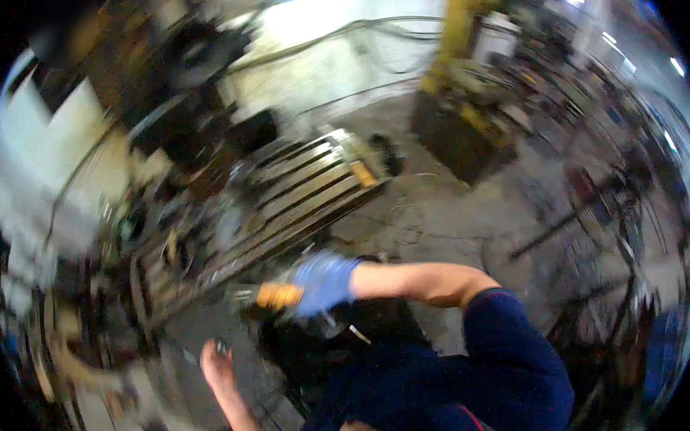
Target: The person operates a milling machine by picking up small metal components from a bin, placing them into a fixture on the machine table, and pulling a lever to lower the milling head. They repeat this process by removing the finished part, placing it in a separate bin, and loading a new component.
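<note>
My right hand [324, 283] wears a blue glove and reaches left across my body. It is closed round a yellow-and-dark tool [280, 295], whose exact kind is lost in motion blur. My bare left hand [217, 359] is lower and to the left, its fingers curled. Something small and dark shows at its fingertips, too blurred to name. The two hands are apart. Just beyond the tool stands a slatted metal table [308, 184], with a small yellow-orange piece [362, 173] on its far right end.
Cluttered metal parts [173, 245] cover the table's left side. A yellow post [452, 41] rises at the back, near a dark box-like block [458, 139]. Long dark bars [567, 215] stand at the right. Cracked concrete floor [431, 212] lies between table and block.
</note>
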The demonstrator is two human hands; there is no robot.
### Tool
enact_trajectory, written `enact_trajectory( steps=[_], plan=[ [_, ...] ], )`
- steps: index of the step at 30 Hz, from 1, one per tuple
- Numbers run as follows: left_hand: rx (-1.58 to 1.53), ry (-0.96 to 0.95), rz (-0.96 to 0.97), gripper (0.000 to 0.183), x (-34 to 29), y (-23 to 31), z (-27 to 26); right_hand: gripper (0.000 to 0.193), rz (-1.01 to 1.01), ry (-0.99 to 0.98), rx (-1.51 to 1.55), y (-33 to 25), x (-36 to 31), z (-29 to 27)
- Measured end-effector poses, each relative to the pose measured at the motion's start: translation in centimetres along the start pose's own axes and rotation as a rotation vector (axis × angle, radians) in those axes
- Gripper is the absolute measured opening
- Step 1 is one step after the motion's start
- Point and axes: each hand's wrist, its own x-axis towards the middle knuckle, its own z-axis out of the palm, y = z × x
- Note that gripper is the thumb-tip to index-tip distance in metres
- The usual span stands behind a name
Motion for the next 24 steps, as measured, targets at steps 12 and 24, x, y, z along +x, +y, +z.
enact_trajectory(
  steps=[12,24],
  plan=[
    [0.010,0.186,0.022,0.010,-3.8,0.8,-1.3,0.039,0.417,0.037,-0.315,4.7,10.0,-3.7],
    [0.267,-0.081,0.079,0.011,-2.5,2.8,5.3,0.054,0.298,-0.097,-0.151,4.8,8.3,-3.6]
  ],
)
